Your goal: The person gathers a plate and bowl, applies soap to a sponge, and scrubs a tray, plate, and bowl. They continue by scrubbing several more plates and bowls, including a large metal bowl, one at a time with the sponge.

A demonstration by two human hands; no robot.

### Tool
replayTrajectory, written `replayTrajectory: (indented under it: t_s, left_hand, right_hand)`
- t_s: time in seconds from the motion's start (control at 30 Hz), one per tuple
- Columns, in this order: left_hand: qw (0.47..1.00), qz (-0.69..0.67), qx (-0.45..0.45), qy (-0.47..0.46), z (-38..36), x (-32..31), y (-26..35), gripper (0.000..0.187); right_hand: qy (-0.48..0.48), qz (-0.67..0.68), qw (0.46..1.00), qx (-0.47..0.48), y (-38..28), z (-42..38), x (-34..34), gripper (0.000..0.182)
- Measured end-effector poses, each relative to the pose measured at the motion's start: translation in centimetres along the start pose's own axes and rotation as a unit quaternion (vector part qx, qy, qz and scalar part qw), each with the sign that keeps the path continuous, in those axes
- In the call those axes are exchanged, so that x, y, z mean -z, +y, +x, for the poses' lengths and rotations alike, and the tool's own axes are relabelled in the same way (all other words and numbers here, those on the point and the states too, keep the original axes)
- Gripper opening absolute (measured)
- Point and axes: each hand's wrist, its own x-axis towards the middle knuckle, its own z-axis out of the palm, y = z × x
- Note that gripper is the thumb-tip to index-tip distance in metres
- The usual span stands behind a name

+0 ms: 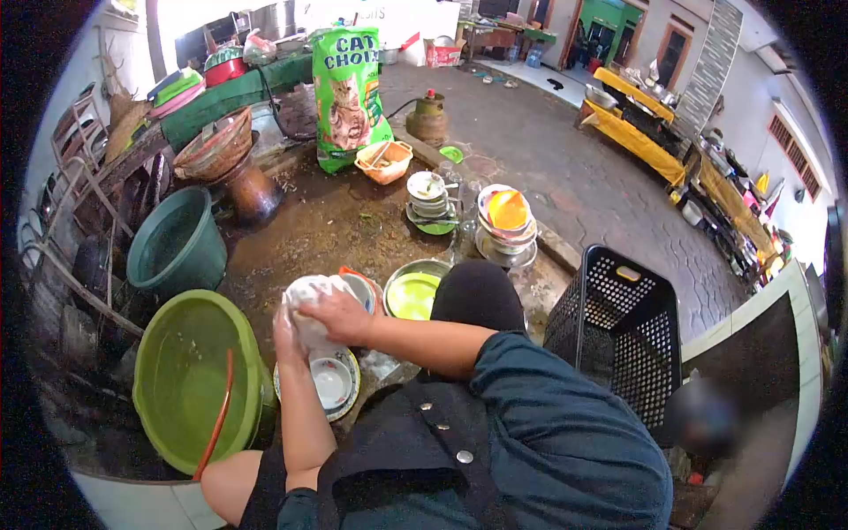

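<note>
My left hand (290, 337) and my right hand (340, 316) are together around a whitish, foamy item (311, 305), which looks like a soapy bowl or glass. My right hand lies across its front, with the fingers curled. The left hand holds its left side, its fingers partly hidden by foam. Just below is a white bowl (330, 382) on a patterned plate (353, 389). A metal basin with yellow-green liquid (413, 294) stands to the right of my hands. Another dish (359, 287) sits close behind them.
Left are a green tub (190, 380) with an orange hose (221, 415) and a dark green bucket (177, 243). Stacked dishes (429, 196), another stack (507, 221) and an orange basket (383, 164) stand ahead. A black crate (618, 327) is right.
</note>
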Motion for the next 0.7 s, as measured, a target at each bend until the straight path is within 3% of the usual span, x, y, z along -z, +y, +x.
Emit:
replayTrajectory:
  t_s: [0.03, 0.1, 0.13, 0.17, 0.23, 0.27, 0.3, 0.33, 0.37, 0.4, 0.43, 0.47, 0.53, 0.57, 0.6, 0.63, 0.67, 0.7]
  left_hand:
    - [0.999, 0.009, -0.015, -0.031, 0.0, -0.2, 0.4, 0.038]
    - [0.995, 0.041, -0.071, -0.059, -1.4, -1.9, 1.7, 0.033]
    - [0.994, 0.075, -0.035, -0.073, -0.6, -0.5, 1.5, 0.031]
    - [0.983, 0.149, -0.072, -0.075, -1.1, -0.7, 2.1, 0.031]
    - [0.961, 0.242, -0.124, -0.053, -0.9, -0.5, 1.8, 0.032]
    - [0.972, 0.212, -0.064, -0.081, -1.0, -0.5, 2.3, 0.033]
    - [0.973, 0.214, -0.033, -0.084, 0.1, 1.1, 1.6, 0.032]
    - [0.964, 0.262, -0.001, -0.042, -0.6, 0.9, 2.1, 0.031]
    - [0.934, 0.345, -0.064, -0.068, 0.3, 3.0, 0.8, 0.033]
    - [0.921, 0.384, 0.012, -0.070, 0.3, 3.8, 0.3, 0.036]
    - [0.901, 0.418, 0.086, -0.077, 0.2, 4.4, -0.2, 0.039]
    - [0.850, 0.516, 0.088, -0.050, 0.2, 5.3, -1.6, 0.038]
    - [0.725, 0.686, 0.035, -0.054, 0.8, 9.2, -7.3, 0.035]
    - [0.660, 0.744, 0.079, -0.071, -0.2, 8.2, -7.6, 0.033]
    - [0.611, 0.778, 0.126, -0.083, -1.1, 8.2, -8.5, 0.040]
    - [0.579, 0.789, 0.185, -0.087, -1.2, 9.4, -10.2, 0.041]
    - [0.555, 0.803, 0.202, -0.081, -2.1, 8.6, -10.7, 0.039]
    - [0.576, 0.803, 0.137, -0.059, -2.8, 10.4, -12.8, 0.037]
  right_hand:
    - [0.058, -0.021, 0.992, 0.109, -0.7, 0.1, 0.4, 0.047]
    - [-0.142, -0.114, 0.981, -0.070, -0.9, 2.5, 2.3, 0.040]
    - [-0.185, -0.068, 0.965, -0.174, 2.1, 3.5, -0.7, 0.025]
    - [-0.141, 0.069, 0.966, -0.204, 1.5, 4.3, 4.4, 0.018]
    - [-0.060, -0.015, 0.995, -0.077, 9.9, 5.0, 0.7, 0.025]
    - [-0.036, 0.206, 0.924, -0.319, 7.8, 6.6, 5.6, 0.026]
    - [0.039, 0.209, 0.937, -0.278, 7.4, 7.6, 9.2, 0.028]
    - [0.088, 0.297, 0.885, -0.347, 9.9, 8.6, 10.0, 0.038]
    - [0.140, 0.358, 0.806, -0.451, 10.3, 8.5, 13.8, 0.044]
    - [0.101, 0.521, 0.766, -0.362, 6.8, 8.0, 18.3, 0.047]
    - [0.186, 0.523, 0.745, -0.370, 7.4, 7.8, 19.7, 0.047]
    - [0.182, 0.614, 0.694, -0.330, 10.2, 6.7, 20.8, 0.044]
    - [0.244, 0.523, 0.736, -0.355, 11.9, 2.9, 22.7, 0.046]
    - [0.258, 0.521, 0.688, -0.435, 18.3, 0.6, 21.8, 0.044]
    - [0.282, 0.606, 0.598, -0.443, 31.4, -6.7, 18.1, 0.044]
    - [0.271, 0.518, 0.665, -0.464, 24.3, -6.3, 19.4, 0.043]
    - [0.293, 0.498, 0.668, -0.469, 23.2, -9.1, 19.6, 0.043]
    - [0.261, 0.528, 0.607, -0.534, 23.3, -12.4, 18.8, 0.038]
